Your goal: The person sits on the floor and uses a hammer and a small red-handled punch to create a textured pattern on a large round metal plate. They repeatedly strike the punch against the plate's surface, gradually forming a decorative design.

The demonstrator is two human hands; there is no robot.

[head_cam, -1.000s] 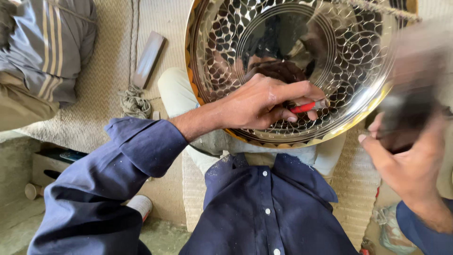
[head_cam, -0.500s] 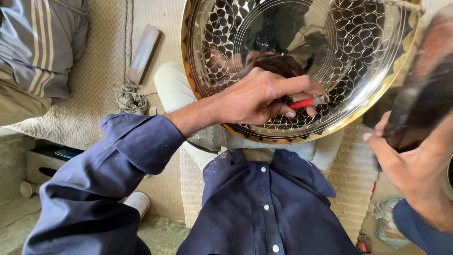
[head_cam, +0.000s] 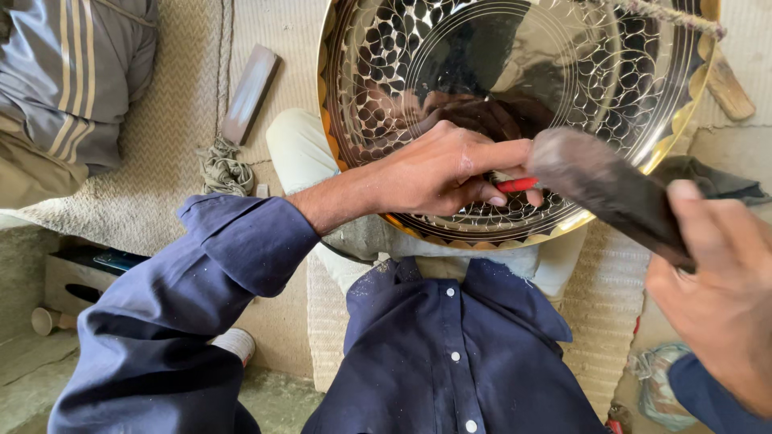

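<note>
Fingers of the left hand (head_cam: 438, 173) are pinched around a red-handled tool (head_cam: 516, 184), pressed against the engraved brass plate (head_cam: 515, 72) near its six o'clock rim. At three o'clock, a dark wooden mallet (head_cam: 603, 189) is gripped by the right hand (head_cam: 720, 289), its head just beside the tool.

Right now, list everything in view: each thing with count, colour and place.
Round engraved brass tray: one, shiny gold, top centre, propped on the lap.
Slim red-handled tool: one, red, pinched in the left hand against the tray.
Dark wooden mallet: one, dark brown, blurred, in the right hand, beside the red tool.
Flat wooden block: one, grey-brown, on the mat, upper left.
Knotted rope: one, pale, below the block.
Woven mat: one, beige, under everything.
Striped grey garment: one, top left.
Left hand: on the tray.
Right hand: lower right, gripping the mallet.
</note>
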